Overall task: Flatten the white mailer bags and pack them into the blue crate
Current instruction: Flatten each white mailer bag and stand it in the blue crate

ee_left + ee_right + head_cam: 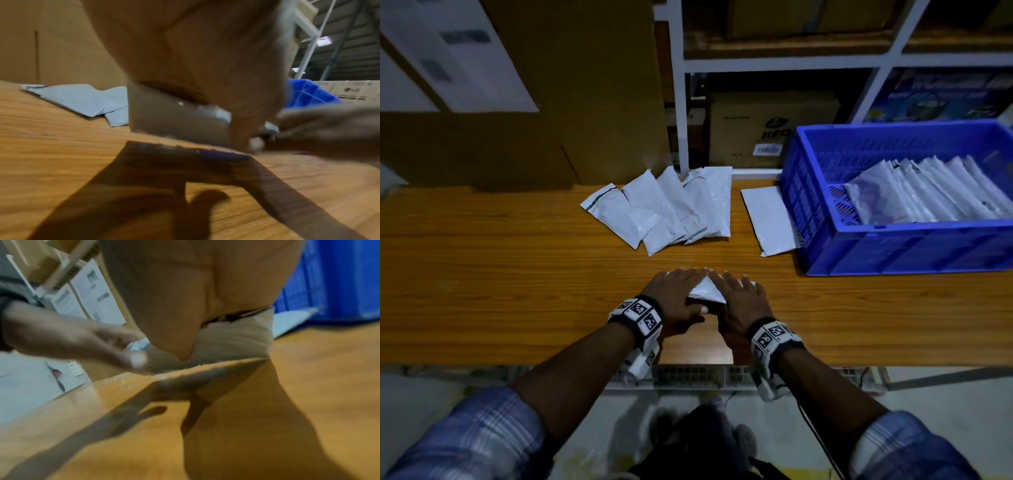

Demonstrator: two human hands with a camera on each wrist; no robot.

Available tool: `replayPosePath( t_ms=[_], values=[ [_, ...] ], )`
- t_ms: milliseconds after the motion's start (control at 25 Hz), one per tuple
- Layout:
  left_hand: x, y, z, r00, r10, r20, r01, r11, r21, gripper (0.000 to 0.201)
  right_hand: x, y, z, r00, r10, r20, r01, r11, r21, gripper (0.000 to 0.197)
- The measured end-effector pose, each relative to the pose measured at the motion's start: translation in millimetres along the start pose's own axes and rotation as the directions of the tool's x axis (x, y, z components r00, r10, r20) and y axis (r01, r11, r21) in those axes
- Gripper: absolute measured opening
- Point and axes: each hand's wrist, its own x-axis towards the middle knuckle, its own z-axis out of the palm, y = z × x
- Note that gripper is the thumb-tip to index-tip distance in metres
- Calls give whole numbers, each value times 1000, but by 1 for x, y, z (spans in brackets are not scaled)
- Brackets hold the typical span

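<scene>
Flat left hand (pixel 675 290) and right hand (pixel 739 297), fingers straight, atop white plastic mailer bag (pixel 705 291) near wooden bench's (pixel 482 274) front edge.

sleeves (pixel 469 442): blue plaid, rolled | wristbands (pixel 637 316): black-white square-code markers
</scene>
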Motion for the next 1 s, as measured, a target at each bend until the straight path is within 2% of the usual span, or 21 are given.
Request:
replayPosePath(
  t_ms=[200, 400, 520, 680, 760, 840, 1000],
  values=[
    [-2, 1, -13, 970, -85, -229, 77, 996, -43, 84, 4, -15, -40, 997, -29, -67, 21, 994, -104, 81],
    [4, -5, -53, 916, -77, -394, 53, 996, -73, 80, 9, -30, -91, 976, -60, -209, -2, 959, -285, 79],
    [11, -5, -100, 882, 18, -470, -31, 999, -19, 77, 10, -37, -131, 951, -57, -303, -48, 944, -327, 74],
    [34, 12, -165, 791, 213, -573, -152, 976, 152, 77, 4, -20, -184, 892, -7, -453, -147, 941, -305, 76],
    [50, 33, -199, 752, 301, -586, -194, 951, 239, 77, 1, 0, -208, 864, 11, -504, -189, 934, -304, 76],
    [71, 62, -232, 738, 369, -566, -239, 926, 292, 74, -3, 26, -235, 855, 41, -516, -213, 937, -278, 77],
    [136, 129, -277, 700, 506, -505, -282, 844, 456, 61, -12, 100, -278, 885, 159, -438, -235, 964, -126, 87]
  ],
)
